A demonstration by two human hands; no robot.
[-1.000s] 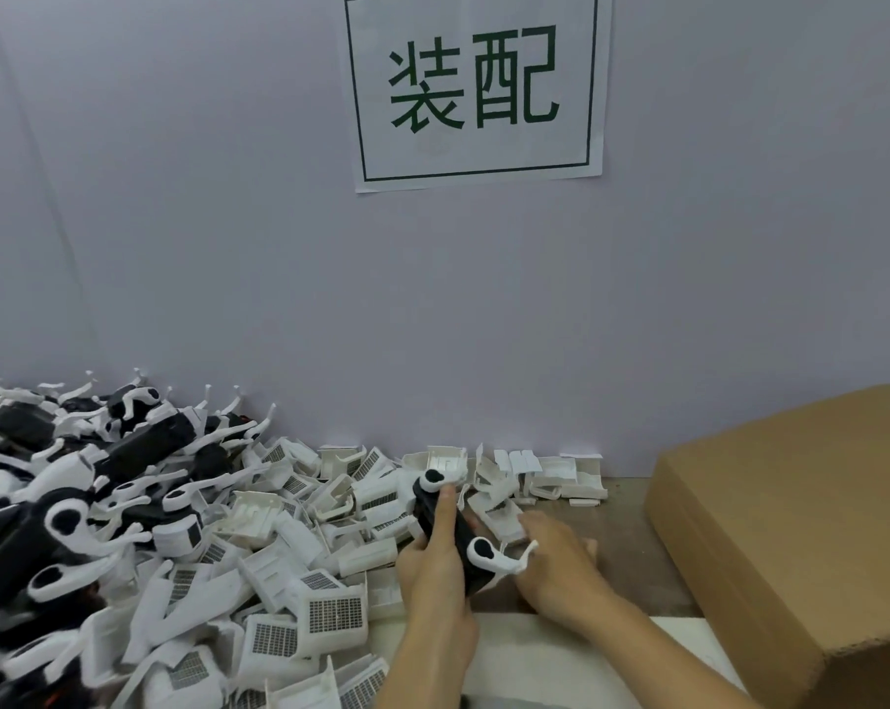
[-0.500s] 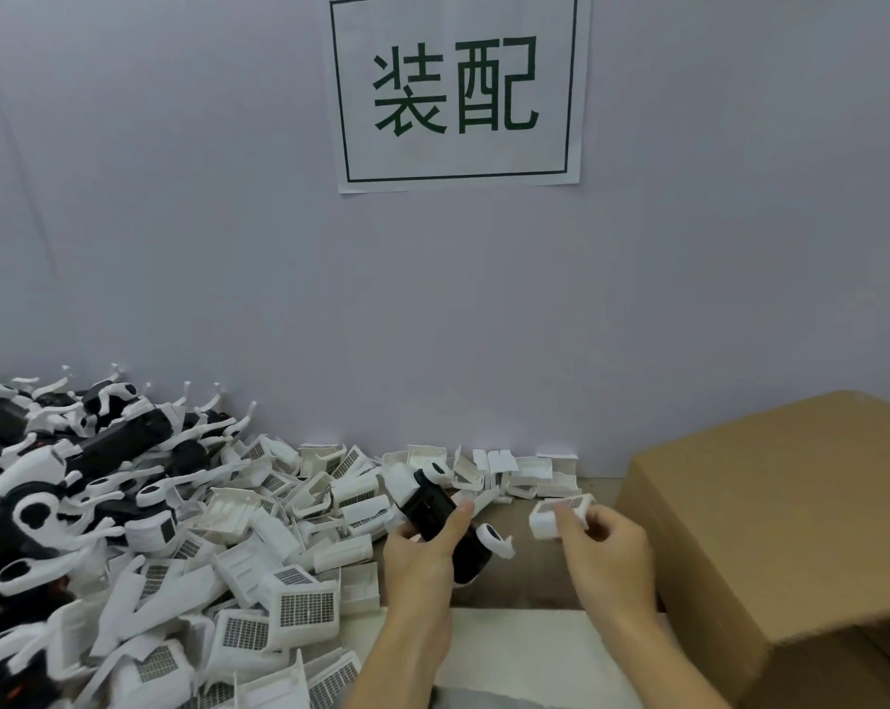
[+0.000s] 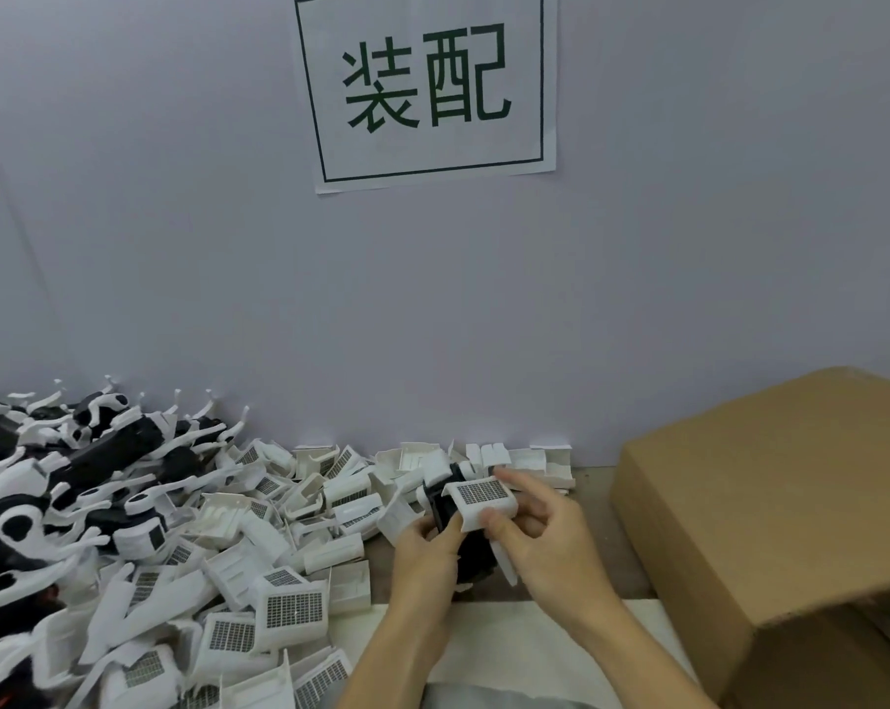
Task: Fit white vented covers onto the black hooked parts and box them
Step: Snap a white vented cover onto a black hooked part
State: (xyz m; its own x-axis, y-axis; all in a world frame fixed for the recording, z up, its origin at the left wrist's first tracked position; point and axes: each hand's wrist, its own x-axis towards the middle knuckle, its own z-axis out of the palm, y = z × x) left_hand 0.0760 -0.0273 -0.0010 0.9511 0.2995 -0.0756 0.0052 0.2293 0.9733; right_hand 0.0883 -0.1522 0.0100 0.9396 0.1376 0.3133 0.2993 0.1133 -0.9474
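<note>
My left hand grips 1 black hooked part from below and behind, fingers curled round its body, while my right hand pinches 1 white vented cover between thumb and fingers and holds it on the part's upper end, grille facing up. I judge the cover is seating but cannot tell whether it has clicked home. Half a second ago that cover was apart from the part, held off to the right near the box; now the 2 pieces are touching and both hands have closed together. To the left lies the heap of loose white covers, and beyond it the pile of black hooked parts, so most of the work is left. The cardboard box stands to the right; its inside is hidden, so I cannot say how many are packed. A printed sign hangs on the wall behind.
</note>
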